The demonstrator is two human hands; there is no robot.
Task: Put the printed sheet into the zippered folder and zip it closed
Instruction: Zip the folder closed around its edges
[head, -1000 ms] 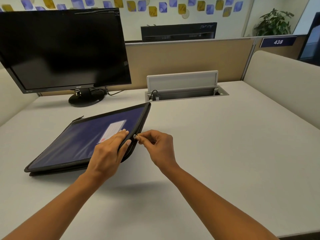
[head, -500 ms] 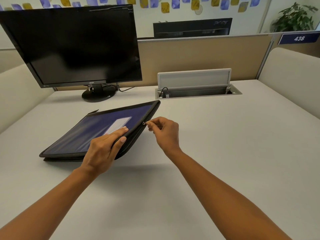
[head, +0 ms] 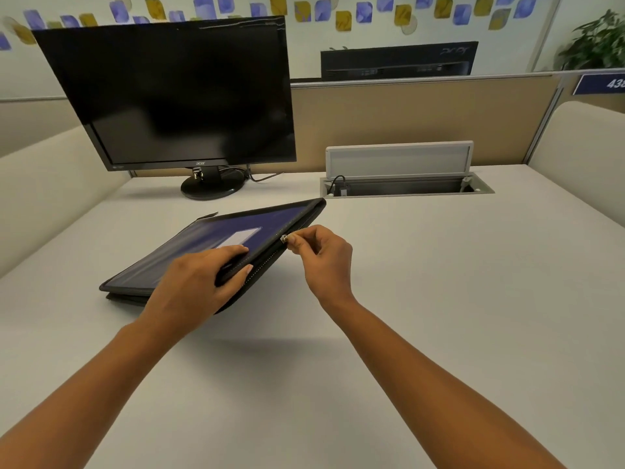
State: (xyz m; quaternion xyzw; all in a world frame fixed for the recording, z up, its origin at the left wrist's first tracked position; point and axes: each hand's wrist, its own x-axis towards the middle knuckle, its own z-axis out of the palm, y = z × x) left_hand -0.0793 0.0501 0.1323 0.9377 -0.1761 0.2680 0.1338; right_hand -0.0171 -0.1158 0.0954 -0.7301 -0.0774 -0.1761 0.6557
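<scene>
folder (head: 189, 252) on desk (head: 439, 299), monitor (head: 169, 96) behind

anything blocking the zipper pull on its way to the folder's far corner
Nothing visible. The right hand pinches the zipper pull; the folder edge ahead of it is bare, and the left hand grips the edge nearer the person.

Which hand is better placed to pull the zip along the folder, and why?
The right hand: it pinches the zip pull, while the left hand grips the folder by its edge, steadying it.

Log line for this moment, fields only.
stage: zipping | left hand: grips zippered folder edge | right hand: pinches zipper pull | pull: midway along side edge
</scene>
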